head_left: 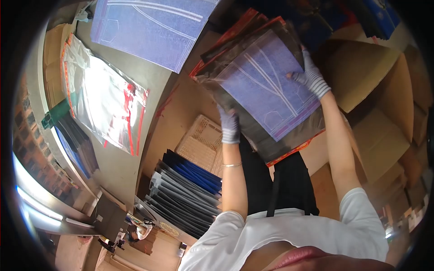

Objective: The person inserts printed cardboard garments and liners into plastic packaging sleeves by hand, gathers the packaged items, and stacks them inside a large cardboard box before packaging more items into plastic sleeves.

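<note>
A stack of plastic packages with red edges is held in front of my body, tilted. On its top lies a blue denim-print sheet with pale stitching lines. My left hand, in a striped grey glove, grips the stack's left side, its fingers partly hidden. At the right edge, my right hand in a matching glove has its thumb over the top and its fingers along the side. A similar blue denim-print sheet lies on the table at the upper left.
Clear plastic bags with red strips lie on the grey table. Below my left forearm are stacked dark and blue folded pieces and a beige plastic crate. Open cardboard boxes stand at the right. Another person is in the background.
</note>
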`<state>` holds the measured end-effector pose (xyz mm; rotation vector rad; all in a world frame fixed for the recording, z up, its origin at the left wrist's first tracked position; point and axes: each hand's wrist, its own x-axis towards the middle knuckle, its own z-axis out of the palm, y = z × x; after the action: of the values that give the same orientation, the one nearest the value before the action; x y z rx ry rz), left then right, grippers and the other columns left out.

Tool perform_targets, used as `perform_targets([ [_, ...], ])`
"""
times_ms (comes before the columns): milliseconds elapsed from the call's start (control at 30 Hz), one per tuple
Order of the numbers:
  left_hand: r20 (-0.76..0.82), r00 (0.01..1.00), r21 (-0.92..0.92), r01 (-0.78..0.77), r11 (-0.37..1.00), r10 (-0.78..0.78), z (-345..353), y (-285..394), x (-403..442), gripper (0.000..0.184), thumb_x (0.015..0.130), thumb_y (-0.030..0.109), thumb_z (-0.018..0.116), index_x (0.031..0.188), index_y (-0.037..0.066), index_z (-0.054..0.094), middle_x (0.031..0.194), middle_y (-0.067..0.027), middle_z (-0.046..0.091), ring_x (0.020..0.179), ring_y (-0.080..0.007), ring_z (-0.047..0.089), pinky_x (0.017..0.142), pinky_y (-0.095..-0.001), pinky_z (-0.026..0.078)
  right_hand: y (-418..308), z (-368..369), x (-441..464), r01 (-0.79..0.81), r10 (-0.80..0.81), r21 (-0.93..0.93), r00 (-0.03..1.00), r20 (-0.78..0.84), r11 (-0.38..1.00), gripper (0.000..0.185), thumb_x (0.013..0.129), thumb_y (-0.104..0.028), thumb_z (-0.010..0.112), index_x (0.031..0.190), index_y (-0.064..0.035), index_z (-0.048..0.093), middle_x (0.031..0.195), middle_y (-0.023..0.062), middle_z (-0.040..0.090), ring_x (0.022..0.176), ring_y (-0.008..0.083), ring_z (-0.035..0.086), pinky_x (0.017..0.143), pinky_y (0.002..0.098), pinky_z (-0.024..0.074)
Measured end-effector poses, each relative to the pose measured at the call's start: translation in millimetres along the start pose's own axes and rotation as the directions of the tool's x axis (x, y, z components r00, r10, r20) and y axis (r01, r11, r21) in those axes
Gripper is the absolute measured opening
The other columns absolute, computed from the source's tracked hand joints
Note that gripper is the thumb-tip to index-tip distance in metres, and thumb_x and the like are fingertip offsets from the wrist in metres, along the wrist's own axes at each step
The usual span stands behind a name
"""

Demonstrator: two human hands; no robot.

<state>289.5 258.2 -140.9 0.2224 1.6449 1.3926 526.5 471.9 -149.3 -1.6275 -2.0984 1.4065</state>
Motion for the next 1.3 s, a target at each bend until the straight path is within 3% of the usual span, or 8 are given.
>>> perform_targets([
  [33,-0.047,0.999,0.317,0.0,0.948,0.016,-10.5,-22.8,5.6,0.083,0.076,0.048,0.061,0.132,0.0,0.024,0.127,-0.0113,0.038,0.112,-0.0208,0.039,0.095,-0.032,0.033,-1.1,-8.6,0.2,-0.016,0.014,0.091,1.0,0.022,0.996,0.117,0.057,-0.06,0.071,0.138,-0.006,0.006,0.136,0.0234,0.026,0.126,0.0335,0.028,0.102,0.0365,0.0277],
  [333,0.088,0.966,-0.131,0.252,0.959,-0.242,-23.7,-65.4,10.0,0.055,0.077,0.051,0.06,0.108,0.006,0.052,0.098,-0.0008,0.053,0.093,-0.0128,0.048,0.083,-0.0302,0.04,57.0,-12.2,-2.3,-0.437,0.269,0.355,0.86,0.434,0.826,0.101,0.07,-0.058,0.062,0.137,0.0007,0.015,0.137,0.0177,0.028,0.128,0.0226,0.023,0.104,0.0301,0.0178],
  [433,0.099,0.947,-0.159,0.319,0.934,-0.306,-51.7,-99.6,8.4,0.055,0.078,0.051,0.058,0.111,0.007,0.05,0.103,-0.003,0.054,0.095,-0.0151,0.049,0.086,-0.0306,0.041,34.0,-2.1,-45.4,-0.173,0.048,0.444,0.959,0.278,0.879,0.101,0.069,-0.059,0.062,0.137,0.0002,0.016,0.138,0.0148,0.027,0.128,0.0221,0.022,0.104,0.0305,0.0186],
  [567,0.206,0.91,-0.068,0.38,0.923,-0.36,-58.8,-69.1,-17.0,0.061,0.079,0.049,0.058,0.116,0.002,0.046,0.106,-0.0067,0.053,0.096,-0.017,0.05,0.086,-0.0303,0.04,10.2,3.1,-86.1,-0.218,0.042,0.48,0.936,0.35,0.85,0.107,0.059,-0.047,0.075,0.136,-0.0004,0.017,0.134,0.0116,0.032,0.124,0.021,0.027,0.102,0.0304,0.0219],
  [767,0.417,0.877,0.079,0.226,0.971,-0.239,-40.7,13.5,-68.9,0.058,0.065,0.04,0.076,0.101,-0.001,0.056,0.094,-0.009,0.06,0.091,-0.0205,0.055,0.076,-0.0298,0.045,2.2,-24.1,-178.4,-0.517,0.278,0.522,0.838,0.469,0.678,0.077,0.06,-0.015,0.075,0.125,0.001,0.037,0.104,0.0078,0.056,0.099,0.016,0.05,0.088,0.0301,0.0397],
  [900,0.598,0.781,0.207,0.069,0.976,-0.182,-23.7,72.3,-88.1,0.068,0.057,0.042,0.08,0.105,0.0,0.055,0.099,-0.0098,0.06,0.093,-0.0216,0.056,0.077,-0.0335,0.046,35.1,-50.6,-247.0,-0.279,0.159,0.61,0.957,0.243,0.742,0.055,0.061,-0.008,0.074,0.109,-0.003,0.047,0.087,0.006,0.06,0.085,0.0163,0.057,0.076,0.0298,0.0474],
  [1067,0.821,0.571,0.343,-0.505,0.792,0.009,-43.0,108.3,-60.3,0.074,0.058,0.04,0.079,0.114,0.002,0.048,0.112,-0.01,0.054,0.099,-0.0228,0.053,0.082,-0.0334,0.044,-17.9,-105.8,-251.5,-0.004,0.167,0.845,0.981,-0.101,0.535,0.047,0.063,-0.008,0.073,0.104,-0.0049,0.05,0.086,0.006,0.061,0.082,0.0173,0.058,0.072,0.0294,0.0493],
  [1300,0.848,0.52,0.285,-0.611,0.738,0.103,-22.2,151.9,-5.4,0.072,0.06,0.037,0.078,0.115,0.003,0.046,0.114,-0.0106,0.051,0.102,-0.0237,0.052,0.084,-0.0336,0.042,36.6,-92.5,-202.9,-0.128,0.408,0.889,0.91,-0.07,0.44,0.042,0.065,-0.007,0.071,0.103,-0.0049,0.052,0.086,0.0061,0.061,0.08,0.0175,0.058,0.071,0.0291,0.0495],
])
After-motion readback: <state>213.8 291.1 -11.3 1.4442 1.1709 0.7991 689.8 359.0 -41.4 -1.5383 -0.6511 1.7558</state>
